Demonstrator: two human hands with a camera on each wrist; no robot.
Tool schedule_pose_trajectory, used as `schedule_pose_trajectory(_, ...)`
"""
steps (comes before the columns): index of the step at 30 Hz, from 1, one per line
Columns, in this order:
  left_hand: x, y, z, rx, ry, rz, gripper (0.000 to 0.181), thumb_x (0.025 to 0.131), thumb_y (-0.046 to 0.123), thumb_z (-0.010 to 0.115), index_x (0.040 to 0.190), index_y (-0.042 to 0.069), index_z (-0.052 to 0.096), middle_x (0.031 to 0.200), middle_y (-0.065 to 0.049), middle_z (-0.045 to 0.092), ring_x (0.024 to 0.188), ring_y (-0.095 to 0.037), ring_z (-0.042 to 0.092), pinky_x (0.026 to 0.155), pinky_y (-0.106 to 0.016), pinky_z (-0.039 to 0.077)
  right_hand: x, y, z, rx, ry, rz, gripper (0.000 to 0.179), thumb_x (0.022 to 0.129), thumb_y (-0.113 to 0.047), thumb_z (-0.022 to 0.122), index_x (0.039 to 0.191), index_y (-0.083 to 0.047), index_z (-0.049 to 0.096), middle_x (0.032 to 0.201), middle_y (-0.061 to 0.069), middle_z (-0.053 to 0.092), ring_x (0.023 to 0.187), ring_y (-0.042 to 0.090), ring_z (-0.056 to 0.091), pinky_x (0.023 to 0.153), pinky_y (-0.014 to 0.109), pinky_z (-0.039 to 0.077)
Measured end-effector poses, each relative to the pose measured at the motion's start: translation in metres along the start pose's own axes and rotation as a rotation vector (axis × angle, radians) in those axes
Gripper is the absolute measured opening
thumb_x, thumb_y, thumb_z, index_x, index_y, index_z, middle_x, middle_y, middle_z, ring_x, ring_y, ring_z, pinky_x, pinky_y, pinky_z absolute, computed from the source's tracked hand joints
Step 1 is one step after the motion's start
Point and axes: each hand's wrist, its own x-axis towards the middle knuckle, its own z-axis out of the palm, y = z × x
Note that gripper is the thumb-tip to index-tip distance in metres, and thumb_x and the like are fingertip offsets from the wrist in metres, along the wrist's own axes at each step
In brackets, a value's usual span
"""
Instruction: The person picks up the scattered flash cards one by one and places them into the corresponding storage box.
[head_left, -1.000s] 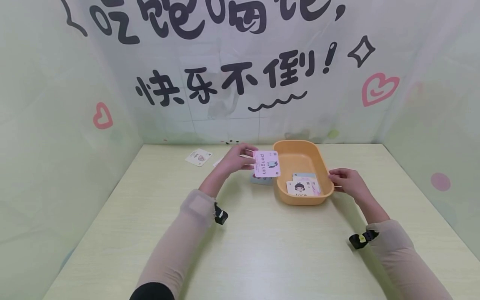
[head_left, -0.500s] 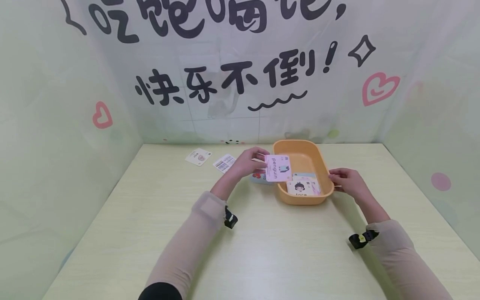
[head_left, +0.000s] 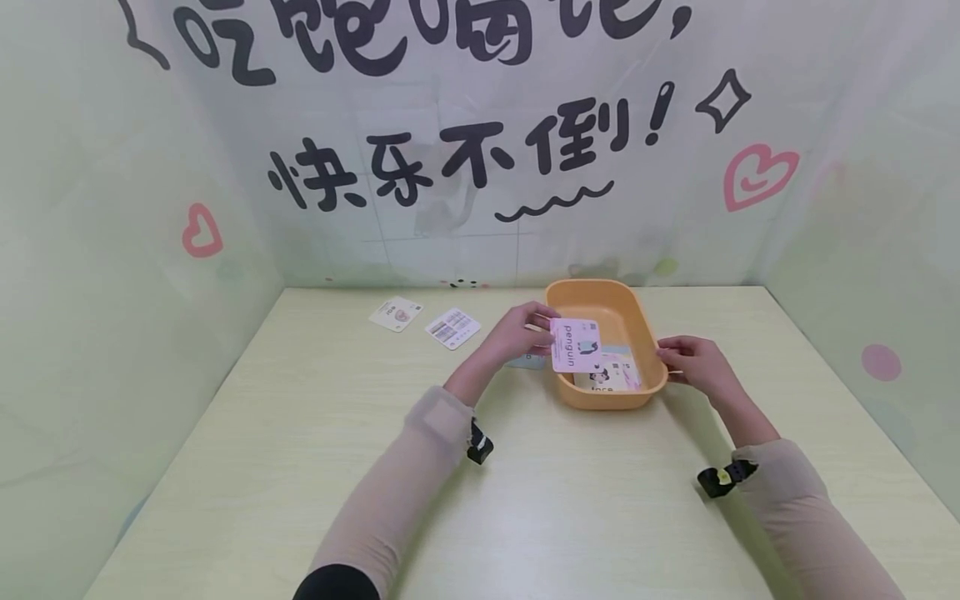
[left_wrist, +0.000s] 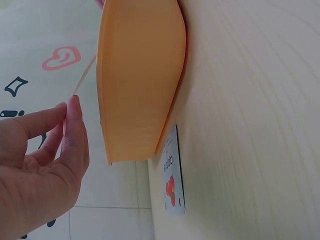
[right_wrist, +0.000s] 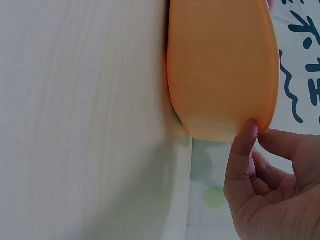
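My left hand [head_left: 519, 333] pinches a pink flashcard [head_left: 575, 346] printed "penguin" by its edge, above the left side of an orange plastic basket [head_left: 607, 401]. In the left wrist view the card shows edge-on as a thin strip between thumb and fingers. With thumb and fingers, my right hand [head_left: 693, 362] grips the basket's right rim, also seen in the right wrist view. Several cards lie at the basket's near end, among them a "face" card [head_left: 618, 377] partly covered by the penguin card. A blue "apple" card [left_wrist: 172, 175] lies on the table just left of the basket.
Farther left on the table [head_left: 337, 433] lie an "ear" card [head_left: 396, 314] and a white card with barcode-like printing [head_left: 453, 328]. A printed cloth backdrop [head_left: 450, 258] stands along the table's back edge and both sides.
My left hand has moved right and slightly nearer, carrying the penguin card from beside the basket to over its left side. The barcode-printed card has come into full view. My right hand stays put.
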Motion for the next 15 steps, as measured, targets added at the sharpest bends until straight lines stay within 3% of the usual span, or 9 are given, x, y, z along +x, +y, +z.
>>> schedule_pose_trajectory(9,-0.001,0.001,0.015,0.009,-0.018,-0.009,0.041,0.09,-0.009,0.062,0.129,-0.001,0.057,0.116,-0.019,0.061,0.078,-0.016,0.062,0.07,-0.024,0.063,0.0,0.001,0.001,-0.002,0.002,0.006,0.046,0.103,-0.019,0.053,0.135,0.014,0.048,0.121,0.025,0.063,0.08,-0.006,0.06,0.075,0.018,0.061)
schedule_pose_trajectory(15,0.002,-0.001,0.023,0.037,-0.007,-0.002,0.039,0.09,-0.008,0.063,0.128,0.001,0.058,0.117,-0.018,0.062,0.081,-0.017,0.062,0.068,-0.023,0.062,0.0,0.001,0.0,-0.01,0.003,0.012,0.047,0.103,-0.021,0.053,0.136,0.014,0.048,0.125,0.029,0.061,0.082,-0.004,0.061,0.076,0.02,0.061)
